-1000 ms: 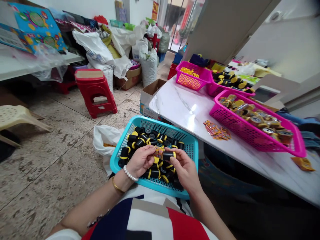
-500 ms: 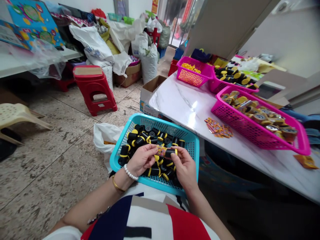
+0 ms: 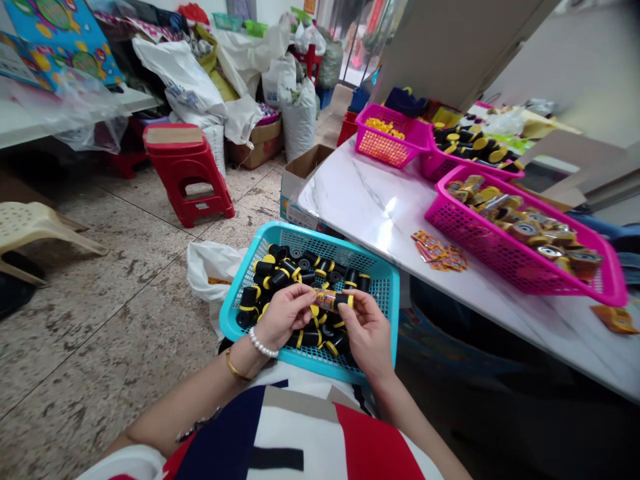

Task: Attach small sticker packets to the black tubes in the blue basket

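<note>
Over a turquoise plastic basket [image 3: 234, 293] on my lap, both hands meet at one small piece. My right hand [image 3: 369, 328] pinches a black cylinder with a yellow rim [image 3: 343, 301] between thumb and fingers. A printed orange wrapper sleeve [image 3: 325, 299] covers the cylinder's left part, and my left hand [image 3: 286, 317] pinches that sleeve's left end. Below them the basket holds many loose black cylinders [image 3: 309, 339] with yellow rims, lying at all angles. The fingers hide part of the held piece.
On the marble-look table [image 3: 350, 193] lie flat printed wrappers [image 3: 440, 252] and a pink basket [image 3: 500, 267] of wrapped pieces. Two more pink baskets stand behind, one with yellow parts [image 3: 384, 128]. A white bag [image 3: 213, 267] and a red stool [image 3: 187, 170] are on the left.
The sleeve sits further over the black cylinder and looks rounder than before. Both hands stay in nearly the same place. The view has shifted slightly.
</note>
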`<state>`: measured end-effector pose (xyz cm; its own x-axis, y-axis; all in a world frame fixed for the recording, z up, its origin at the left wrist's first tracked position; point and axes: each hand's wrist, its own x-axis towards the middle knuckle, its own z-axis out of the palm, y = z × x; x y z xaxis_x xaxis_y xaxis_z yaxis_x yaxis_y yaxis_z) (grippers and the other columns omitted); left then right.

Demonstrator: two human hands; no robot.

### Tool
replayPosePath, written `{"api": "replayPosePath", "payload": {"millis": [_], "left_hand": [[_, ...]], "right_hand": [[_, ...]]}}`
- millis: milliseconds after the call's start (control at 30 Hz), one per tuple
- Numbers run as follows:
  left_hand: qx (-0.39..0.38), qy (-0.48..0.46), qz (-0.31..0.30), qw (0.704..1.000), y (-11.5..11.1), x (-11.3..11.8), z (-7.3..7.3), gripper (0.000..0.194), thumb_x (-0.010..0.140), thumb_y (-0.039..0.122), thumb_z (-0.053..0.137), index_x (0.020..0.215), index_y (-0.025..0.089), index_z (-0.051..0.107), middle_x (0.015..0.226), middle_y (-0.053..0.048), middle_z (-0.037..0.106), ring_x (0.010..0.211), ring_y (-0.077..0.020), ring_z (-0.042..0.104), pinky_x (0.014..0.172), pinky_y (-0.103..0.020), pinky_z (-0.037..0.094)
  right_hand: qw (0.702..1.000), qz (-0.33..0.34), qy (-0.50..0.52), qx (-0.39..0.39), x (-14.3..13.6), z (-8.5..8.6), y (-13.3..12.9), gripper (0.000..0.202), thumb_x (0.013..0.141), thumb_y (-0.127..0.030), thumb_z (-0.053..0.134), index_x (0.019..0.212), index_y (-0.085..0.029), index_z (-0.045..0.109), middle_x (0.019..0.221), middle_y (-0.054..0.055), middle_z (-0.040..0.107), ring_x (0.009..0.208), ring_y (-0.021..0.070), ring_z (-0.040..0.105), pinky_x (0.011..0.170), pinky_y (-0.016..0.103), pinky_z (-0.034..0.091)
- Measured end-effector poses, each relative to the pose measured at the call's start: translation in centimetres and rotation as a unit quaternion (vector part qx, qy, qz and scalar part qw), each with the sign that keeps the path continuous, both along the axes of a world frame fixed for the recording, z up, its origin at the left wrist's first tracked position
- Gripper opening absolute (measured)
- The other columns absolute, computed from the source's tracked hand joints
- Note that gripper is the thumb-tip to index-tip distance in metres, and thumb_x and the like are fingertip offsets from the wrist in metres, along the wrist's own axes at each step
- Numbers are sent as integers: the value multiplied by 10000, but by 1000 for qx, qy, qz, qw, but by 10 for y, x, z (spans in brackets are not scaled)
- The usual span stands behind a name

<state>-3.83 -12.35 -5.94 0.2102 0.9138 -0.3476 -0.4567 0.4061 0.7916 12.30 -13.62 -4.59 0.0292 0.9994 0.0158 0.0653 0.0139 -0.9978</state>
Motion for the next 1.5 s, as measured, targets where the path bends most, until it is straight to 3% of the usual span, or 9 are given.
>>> {"api": "replayPosePath", "payload": {"millis": [133,233,367,500,600,800,1000,1233,1500], "left_hand": [[28,21,116,993,-1,1,3,302,730,369,728,897,146,612,697,13,589,478,-23,422,385,-125,260],[61,17,83,995,-3,1,7,428,711,366,749,1068,178,606,985,-47,618,625,-64,534,447,-153,378],[83,18,-34,996,-5,2,8,409,718,393,742,1015,134,632,788,-25,612,584,-85,539,481,-189,406],[80,24,-31,996,-4,3,6,395,688,374,770,975,141,629,718,10,600,516,-59,497,516,-199,408],[81,29,-27,996,-4,4,5,375,684,366,774,947,141,630,723,9,599,525,-64,501,515,-201,408],[116,78,-53,989,-4,5,9,339,693,336,767,948,140,658,746,-7,602,572,-80,524,535,-204,442],[87,68,-66,992,-4,2,14,446,738,419,712,1078,146,622,763,-37,642,534,-103,552,465,-209,437],[162,137,-67,975,-3,2,12,302,759,308,707,1012,147,673,914,-71,672,713,-129,595,614,-215,488],[105,101,-101,984,-3,3,16,362,794,403,659,1022,134,578,728,-23,615,550,-110,563,485,-211,447]], "right_hand": [[1000,-4,4,21,2,3,-3,284,798,-357,676,1034,-213,613,1029,69,682,930,215,650,835,341,525],[999,0,-3,33,5,5,-5,293,797,-347,675,1059,-227,623,1039,72,686,935,232,655,844,373,526],[987,47,-119,101,6,5,-5,291,814,-294,661,1103,-277,644,1078,61,662,995,242,622,909,412,487],[960,86,-218,155,7,4,-3,407,801,-269,676,1203,-299,617,1113,74,591,957,220,596,857,386,506],[966,89,-201,137,11,3,-3,497,806,-246,671,1284,-302,544,1119,73,572,880,190,604,796,355,531],[955,80,-228,171,16,3,-4,249,788,-216,691,1025,-275,644,956,40,643,838,198,621,763,358,524],[942,60,-240,229,24,5,-3,316,785,-189,671,1083,-293,666,1051,65,664,979,235,618,873,415,510],[992,80,-59,73,15,-5,4,243,761,-263,717,1003,-277,718,998,57,670,854,208,657,760,372,564],[981,52,-136,129,17,-2,2,268,741,-256,730,1009,-273,719,1000,61,686,909,221,645,833,394,522]]}}
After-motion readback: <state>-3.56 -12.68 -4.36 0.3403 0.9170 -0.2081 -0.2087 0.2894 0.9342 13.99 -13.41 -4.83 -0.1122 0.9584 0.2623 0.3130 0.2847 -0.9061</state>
